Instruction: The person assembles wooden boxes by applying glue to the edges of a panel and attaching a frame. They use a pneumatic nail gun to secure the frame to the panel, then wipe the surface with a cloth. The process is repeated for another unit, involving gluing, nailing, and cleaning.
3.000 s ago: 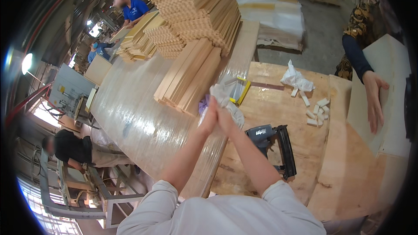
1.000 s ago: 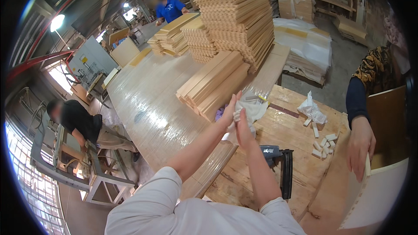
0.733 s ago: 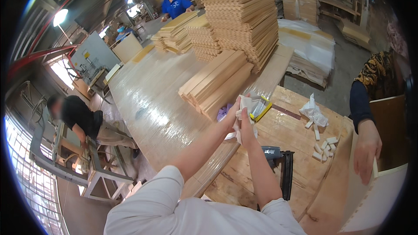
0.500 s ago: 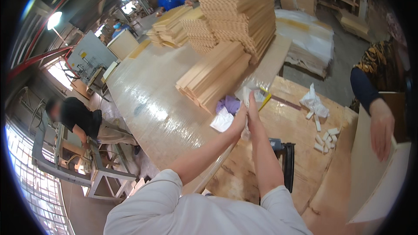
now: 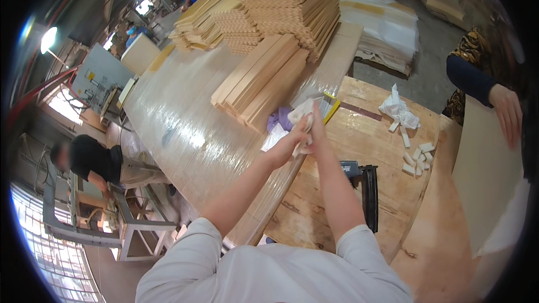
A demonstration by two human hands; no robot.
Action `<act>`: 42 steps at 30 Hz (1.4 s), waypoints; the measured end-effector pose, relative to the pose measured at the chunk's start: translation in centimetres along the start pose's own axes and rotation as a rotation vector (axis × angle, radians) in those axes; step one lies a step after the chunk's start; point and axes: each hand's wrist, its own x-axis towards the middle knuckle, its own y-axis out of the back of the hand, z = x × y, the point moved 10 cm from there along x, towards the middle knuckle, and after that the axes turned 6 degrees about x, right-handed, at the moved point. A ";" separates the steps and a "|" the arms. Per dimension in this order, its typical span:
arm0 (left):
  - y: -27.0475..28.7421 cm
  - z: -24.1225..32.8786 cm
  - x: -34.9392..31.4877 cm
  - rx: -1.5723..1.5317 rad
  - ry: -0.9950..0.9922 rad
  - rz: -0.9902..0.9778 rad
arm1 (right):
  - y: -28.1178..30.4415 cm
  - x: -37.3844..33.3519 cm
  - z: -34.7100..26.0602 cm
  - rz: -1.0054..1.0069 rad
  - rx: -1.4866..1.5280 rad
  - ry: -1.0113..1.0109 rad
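On the wooden counter (image 5: 306, 213), a nail gun (image 5: 369, 196) lies just beside the right forearm, which hides part of its body. Farther forward, a white sheet (image 5: 273, 138) and a purple cloth (image 5: 277, 119) sit on the adjoining film-covered surface (image 5: 185, 112), beside and behind the left hand. A yellow-edged item (image 5: 332, 111) lies just beyond the right hand; its full shape is hidden. To the right are small white blocks (image 5: 409, 168) and, behind them, a crumpled white bag (image 5: 397, 113). A co-worker's hand (image 5: 507, 113) is at a pale panel (image 5: 485, 174) at the far right. Wood strips (image 5: 259, 76) lie ahead, with a tall wood stack (image 5: 289, 8) behind. Grip state: the left grip (image 5: 288, 145) and right grip (image 5: 318, 132) are drawn together, palms facing, fingers partly bent on the left and straighter on the right; a white cloth (image 5: 303, 111) is pressed between them, projecting beyond the fingers above the counter's inner edge. Materials: the cloth is soft and bunched; the counter shows grain and dark stains; the blocks are short and rectangular; the film is glossy and wrinkled; the tall stack has a stepped, toothed face.
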 end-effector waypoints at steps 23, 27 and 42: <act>3.9 1.9 -11.8 -1.103 -0.357 -0.162 | -0.6 1.5 -1.1 -0.158 -1.858 0.392; 3.8 2.4 -12.9 -1.097 -0.384 -0.227 | -0.8 -1.6 0.2 -0.217 -1.603 0.540; 2.6 2.0 -21.8 -1.000 -0.492 -0.473 | -4.8 -18.9 7.9 -0.525 0.233 -0.301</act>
